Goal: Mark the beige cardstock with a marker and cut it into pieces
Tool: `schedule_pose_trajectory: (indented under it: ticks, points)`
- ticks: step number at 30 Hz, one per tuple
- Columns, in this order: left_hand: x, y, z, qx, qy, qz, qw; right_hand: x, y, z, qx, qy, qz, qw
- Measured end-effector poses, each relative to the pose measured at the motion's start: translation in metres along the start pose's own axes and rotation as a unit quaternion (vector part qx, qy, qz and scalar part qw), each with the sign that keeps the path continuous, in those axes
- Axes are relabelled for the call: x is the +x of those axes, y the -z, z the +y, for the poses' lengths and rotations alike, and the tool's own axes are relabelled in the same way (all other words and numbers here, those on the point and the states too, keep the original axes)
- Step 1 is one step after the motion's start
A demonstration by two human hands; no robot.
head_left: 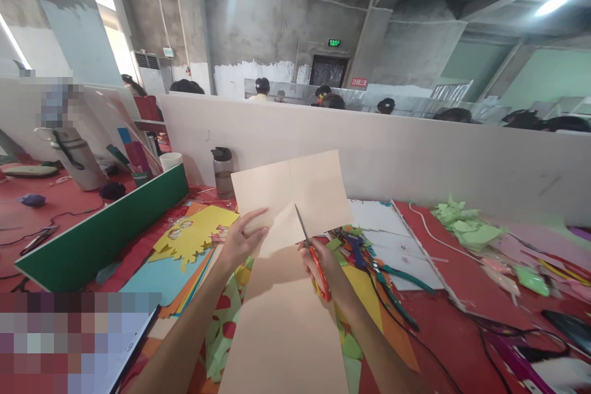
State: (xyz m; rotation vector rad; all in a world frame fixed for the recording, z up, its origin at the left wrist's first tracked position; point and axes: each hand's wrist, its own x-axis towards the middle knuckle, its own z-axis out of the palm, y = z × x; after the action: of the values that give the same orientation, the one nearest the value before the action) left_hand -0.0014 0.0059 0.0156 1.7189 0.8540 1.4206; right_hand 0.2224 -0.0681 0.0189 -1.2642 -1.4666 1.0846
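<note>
A large cream sheet of paper (318, 178) is held up over the table, with a cut running into it from its near edge. My left hand (242, 237) grips the sheet at its left part, thumb on top and the other fingers partly hidden. In my right hand (318, 255) is a pair of scissors (320, 274) with orange handles, and its blade lies along the cut near the sheet's middle. Below, another length of cream paper (286, 326) stretches toward me.
Yellow cut paper (198, 231) and coloured sheets lie to the left, beside a green divider (111, 228). A dark-lidded bottle (223, 172) stands by the white partition (392, 160). Teal-handled pliers (401, 277) and green scraps (466, 221) lie right. Several people sit beyond the partition.
</note>
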Motion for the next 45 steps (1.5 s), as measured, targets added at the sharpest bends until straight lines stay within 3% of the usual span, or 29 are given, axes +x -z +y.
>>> schedule_pose_trajectory:
  ticks: [7,14,32,39,45]
  points:
    - [0.000,0.002,0.003,0.031,-0.017,0.007,0.999,0.000,-0.002,-0.001,0.005,0.001,0.011,1.000]
    - [-0.003,0.000,0.002,-0.009,0.019,-0.041,0.999,0.005,0.002,0.015,-0.034,0.029,0.017,0.999]
    - [-0.004,-0.001,0.003,-0.054,0.046,-0.051,0.996,0.001,-0.003,0.010,-0.012,0.017,0.036,0.999]
    - [-0.004,-0.002,0.009,-0.017,0.018,-0.061,0.998,0.003,0.002,0.013,-0.047,0.054,0.023,0.997]
    - [-0.004,-0.001,0.008,-0.007,0.023,-0.060,0.998,0.002,0.000,0.011,-0.063,0.060,0.055,0.995]
